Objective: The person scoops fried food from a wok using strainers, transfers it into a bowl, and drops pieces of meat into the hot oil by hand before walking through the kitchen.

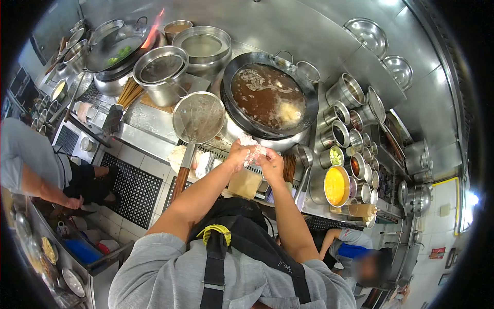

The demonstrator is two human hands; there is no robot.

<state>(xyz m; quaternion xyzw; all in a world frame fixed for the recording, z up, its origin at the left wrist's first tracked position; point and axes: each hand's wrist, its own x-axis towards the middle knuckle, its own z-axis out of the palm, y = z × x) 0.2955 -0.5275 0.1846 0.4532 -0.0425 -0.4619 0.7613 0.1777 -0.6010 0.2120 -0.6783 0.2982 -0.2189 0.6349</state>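
The pale, coated food piece point(252, 153) is located at the centre of my head view, held in mid-air above the near edge of the tabletop point(149, 117). The fingers of my left hand point(237, 157) and right hand point(271, 166) are closed on it from opposite sides. Directly below, at 6 o'clock, I observe a pale, square-sided block point(245, 184). The wire strainer point(199, 117) is positioned at 10 o'clock, its wooden handle directed toward 7 o'clock. The black wok point(241, 117) is situated between 12 and 1 o'clock; it contains dark, foaming liquid point(257, 98) with a pale piece point(290, 113) near its 4 o'clock side. A metal pot point(316, 190) of yellow liquid point(336, 186) stands at 4 o'clock. A co-worker in a grey shirt point(36, 149) occupies 9 o'clock.
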